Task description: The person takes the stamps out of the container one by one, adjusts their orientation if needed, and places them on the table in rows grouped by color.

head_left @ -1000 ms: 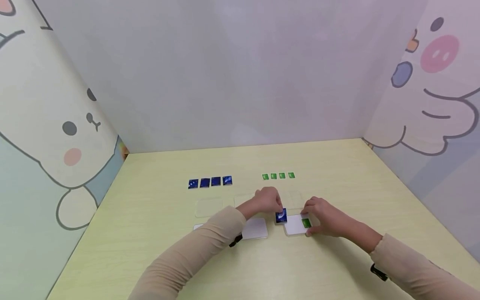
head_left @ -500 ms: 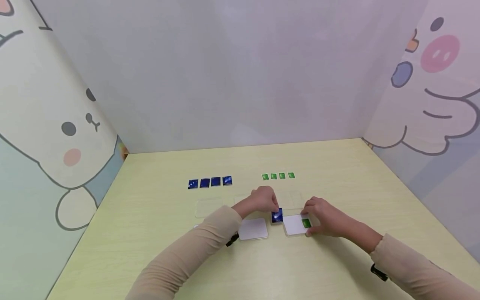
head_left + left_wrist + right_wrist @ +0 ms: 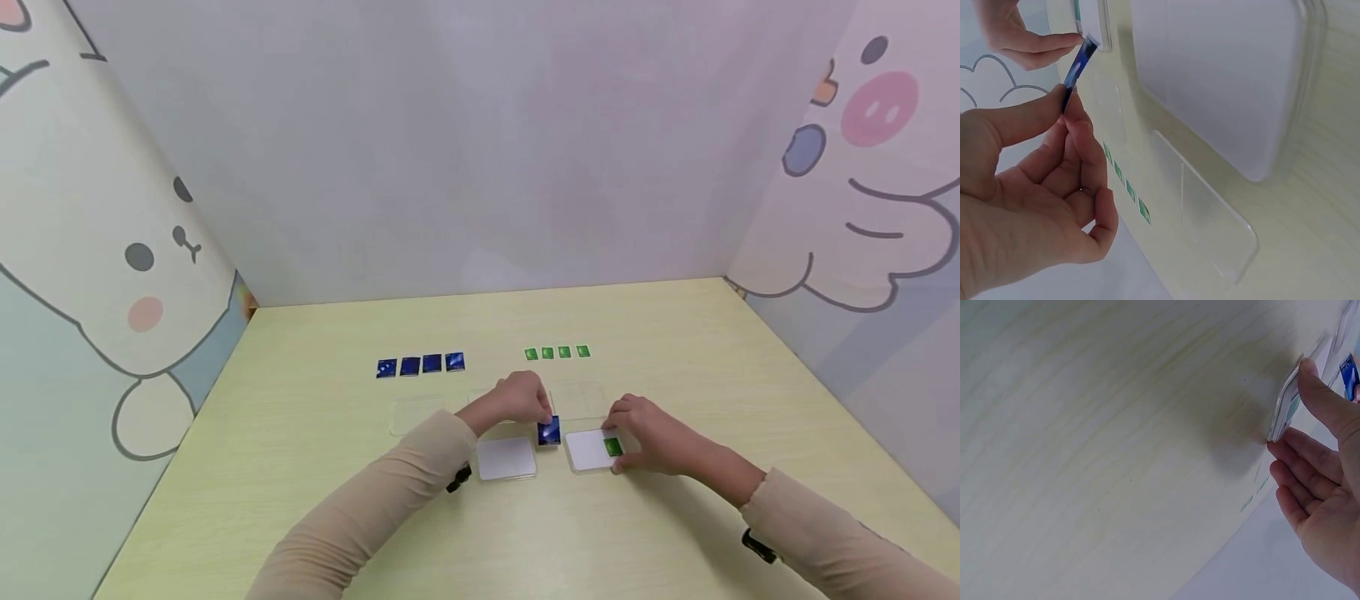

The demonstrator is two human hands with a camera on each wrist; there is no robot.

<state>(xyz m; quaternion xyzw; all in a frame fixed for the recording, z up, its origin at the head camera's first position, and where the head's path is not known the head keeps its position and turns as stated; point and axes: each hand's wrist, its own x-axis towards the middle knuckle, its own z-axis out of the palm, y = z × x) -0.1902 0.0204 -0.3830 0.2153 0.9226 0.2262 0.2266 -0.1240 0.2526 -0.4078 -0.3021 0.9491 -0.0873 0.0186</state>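
Fingers clamped, left hand on blue card, edge-on only in left wrist view, right hand on white-topped case

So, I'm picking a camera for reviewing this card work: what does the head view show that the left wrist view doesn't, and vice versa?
Head view only: the row of four blue cards and both beige sleeves.

Left wrist view only: the palm side of the left hand.

Both: that hand pinching a blue card, the right hand holding a white-faced case, and four small green cards.
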